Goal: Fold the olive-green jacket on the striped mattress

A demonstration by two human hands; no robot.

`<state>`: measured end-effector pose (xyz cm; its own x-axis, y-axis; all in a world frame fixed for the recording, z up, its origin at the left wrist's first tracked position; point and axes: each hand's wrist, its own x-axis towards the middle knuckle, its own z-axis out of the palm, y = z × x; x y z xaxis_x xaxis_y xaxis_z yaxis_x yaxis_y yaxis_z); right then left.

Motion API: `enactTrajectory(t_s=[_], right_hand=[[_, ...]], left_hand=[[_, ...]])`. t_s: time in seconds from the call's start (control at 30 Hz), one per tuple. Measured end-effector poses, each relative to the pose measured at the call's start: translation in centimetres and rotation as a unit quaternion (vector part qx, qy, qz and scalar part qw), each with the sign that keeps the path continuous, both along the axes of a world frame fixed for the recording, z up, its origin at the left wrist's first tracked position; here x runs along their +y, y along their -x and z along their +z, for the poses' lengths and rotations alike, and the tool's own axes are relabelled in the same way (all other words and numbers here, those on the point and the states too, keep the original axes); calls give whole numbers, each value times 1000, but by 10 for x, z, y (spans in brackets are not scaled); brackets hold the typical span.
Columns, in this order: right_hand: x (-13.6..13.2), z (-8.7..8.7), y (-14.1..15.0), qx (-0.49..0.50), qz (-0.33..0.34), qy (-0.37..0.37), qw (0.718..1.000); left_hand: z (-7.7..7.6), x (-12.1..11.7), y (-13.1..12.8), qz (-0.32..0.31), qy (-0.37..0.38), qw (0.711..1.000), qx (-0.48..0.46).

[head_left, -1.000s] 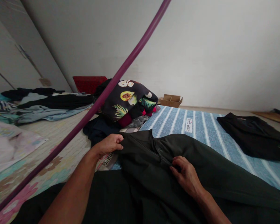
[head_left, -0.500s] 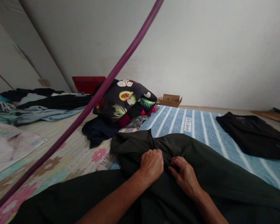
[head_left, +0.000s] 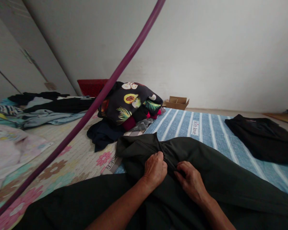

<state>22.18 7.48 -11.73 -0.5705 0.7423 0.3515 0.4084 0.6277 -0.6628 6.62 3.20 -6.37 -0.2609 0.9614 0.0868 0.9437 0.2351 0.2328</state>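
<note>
A dark green-black garment (head_left: 206, 166) lies spread in front of me on a blue striped mat (head_left: 206, 127). My left hand (head_left: 155, 168) is closed on the cloth beside its zipper, fingers curled in. My right hand (head_left: 191, 180) pinches the same garment just to the right of the zipper line. The two hands sit close together, nearly touching. The garment's collar end (head_left: 134, 145) points away from me.
A pile of clothes topped by a dark fruit-print piece (head_left: 129, 102) sits behind the garment. A folded black garment (head_left: 261, 137) lies at the right. A purple tube (head_left: 105, 92) crosses the view diagonally. A red box (head_left: 91, 86) and a cardboard box (head_left: 177, 103) stand by the wall.
My left hand has moved from the garment's left edge to the zipper, beside my right hand. The right hand has stayed where it was.
</note>
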Motion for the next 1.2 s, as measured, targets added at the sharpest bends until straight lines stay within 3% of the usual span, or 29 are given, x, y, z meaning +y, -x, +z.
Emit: enactTrajectory(t_s=[0.2,0.3,0.5,0.7,0.97,1.2], right_hand=[[-1,1,0,3,2,-1,1000],[-2,1,0,2,-2,-3,1000],[-1,1,0,1,-2,-17,1000],[-1,-1,0,5,0,-14,1000],[-1,2,0,-4,0,-6,1000],[-1,-1,1,-28,2,-42,999]], left_hand=[[-7,6,9,51,-40,986,-153],[-6,7,10,51,-42,982,-177],[5,3,8,-44,-15,999,-20],[14,0,9,-114,30,988,98],[19,4,16,-134,43,982,130],[35,12,17,-149,74,977,136]])
